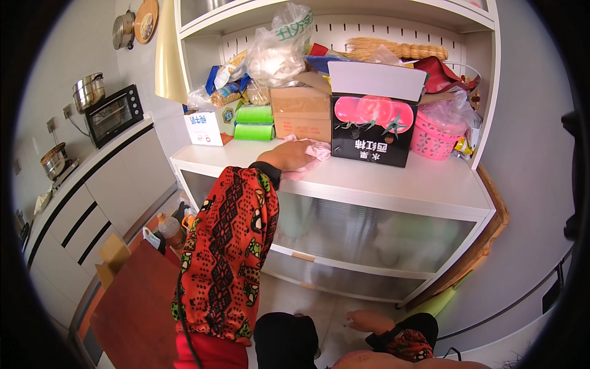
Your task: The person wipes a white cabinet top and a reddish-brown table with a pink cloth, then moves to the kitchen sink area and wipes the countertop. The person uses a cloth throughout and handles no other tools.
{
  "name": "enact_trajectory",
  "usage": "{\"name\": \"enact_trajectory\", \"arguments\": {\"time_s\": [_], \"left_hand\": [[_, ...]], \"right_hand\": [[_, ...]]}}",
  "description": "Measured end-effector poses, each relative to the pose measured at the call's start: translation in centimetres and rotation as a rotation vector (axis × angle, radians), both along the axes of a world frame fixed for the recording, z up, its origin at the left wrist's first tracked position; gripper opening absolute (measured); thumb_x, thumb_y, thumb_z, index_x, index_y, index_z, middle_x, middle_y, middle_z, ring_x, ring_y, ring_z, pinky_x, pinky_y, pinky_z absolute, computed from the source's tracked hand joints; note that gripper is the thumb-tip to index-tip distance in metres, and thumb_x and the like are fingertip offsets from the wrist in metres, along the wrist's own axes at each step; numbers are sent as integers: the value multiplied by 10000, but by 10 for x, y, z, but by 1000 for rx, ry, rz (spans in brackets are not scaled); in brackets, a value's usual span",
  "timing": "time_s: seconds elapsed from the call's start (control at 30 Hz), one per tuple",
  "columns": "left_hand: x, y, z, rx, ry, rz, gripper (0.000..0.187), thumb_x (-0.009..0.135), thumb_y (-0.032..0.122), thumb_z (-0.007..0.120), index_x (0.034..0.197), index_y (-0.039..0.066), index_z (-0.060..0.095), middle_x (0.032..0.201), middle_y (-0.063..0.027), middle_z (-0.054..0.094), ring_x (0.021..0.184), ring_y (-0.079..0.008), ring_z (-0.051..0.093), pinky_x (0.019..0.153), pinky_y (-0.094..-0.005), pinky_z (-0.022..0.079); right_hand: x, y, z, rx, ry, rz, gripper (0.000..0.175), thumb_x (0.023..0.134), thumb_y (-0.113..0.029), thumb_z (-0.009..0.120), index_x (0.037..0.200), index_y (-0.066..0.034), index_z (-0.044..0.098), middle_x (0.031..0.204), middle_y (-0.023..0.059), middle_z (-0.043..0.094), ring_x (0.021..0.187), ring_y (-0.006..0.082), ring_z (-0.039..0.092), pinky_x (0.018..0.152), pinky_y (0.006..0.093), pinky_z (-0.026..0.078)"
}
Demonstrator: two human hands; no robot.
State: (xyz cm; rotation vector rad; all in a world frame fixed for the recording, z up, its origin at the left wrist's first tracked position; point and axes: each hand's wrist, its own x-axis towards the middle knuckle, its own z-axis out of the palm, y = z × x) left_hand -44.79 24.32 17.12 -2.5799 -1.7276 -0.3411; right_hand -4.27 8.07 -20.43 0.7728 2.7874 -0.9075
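Observation:
My left hand (288, 156), in a red patterned sleeve with a black cuff, holds a pink cloth (306, 168) against the white cabinet shelf (378, 180). The cloth lies in front of an open brown cardboard box (302, 113) and bunches up beside a black tomato-print carton (368, 138). Left of the brown box are green packs (253, 123) and a white printed carton (206, 129). Low in the picture, near my knees, my right hand (368, 320) hangs in the air, holding nothing, its fingers partly spread.
A pink basket (438, 138) with plastic bags stands right of the black carton. A stuffed plastic bag (279, 55) and a straw brush (396, 48) rest above the boxes. A dark red panel (138, 300), a bottle (170, 230) and a counter with a toaster oven (115, 117) are at left.

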Motion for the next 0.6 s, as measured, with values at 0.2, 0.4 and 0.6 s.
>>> {"name": "enact_trajectory", "arguments": {"time_s": [0.2, 0.4, 0.6], "left_hand": [[-13, -54, 5, -17, -235, -75, 431, 988, 325, 590, 1377, 140, 614, 1524, -112, 502, 1471, -411, 315, 1222, -435, 235], [-80, -105, -6, 146, -204, 179, 404, 1025, 344, 467, 1354, 192, 647, 1443, -78, 591, 1350, -291, 500, 1226, -475, 189], [-137, -118, -24, 315, -145, 502, 374, 998, 346, 517, 1261, 144, 690, 1317, -126, 653, 1261, -351, 559, 1169, -440, 324]], "right_hand": [[-12, 1, 2, -19, 2, 21, 269, 910, -239, 580, 1129, -98, 651, 1058, 178, 690, 1029, 400, 641, 853, 508, 512], [-11, 1, 9, -31, -82, 12, 297, 917, -247, 661, 1159, -74, 668, 1066, 199, 697, 1008, 411, 649, 850, 488, 506], [-9, 1, 9, -43, -98, 0, 284, 920, -282, 589, 1151, -126, 648, 1069, 169, 693, 1052, 393, 637, 857, 494, 512]]}}
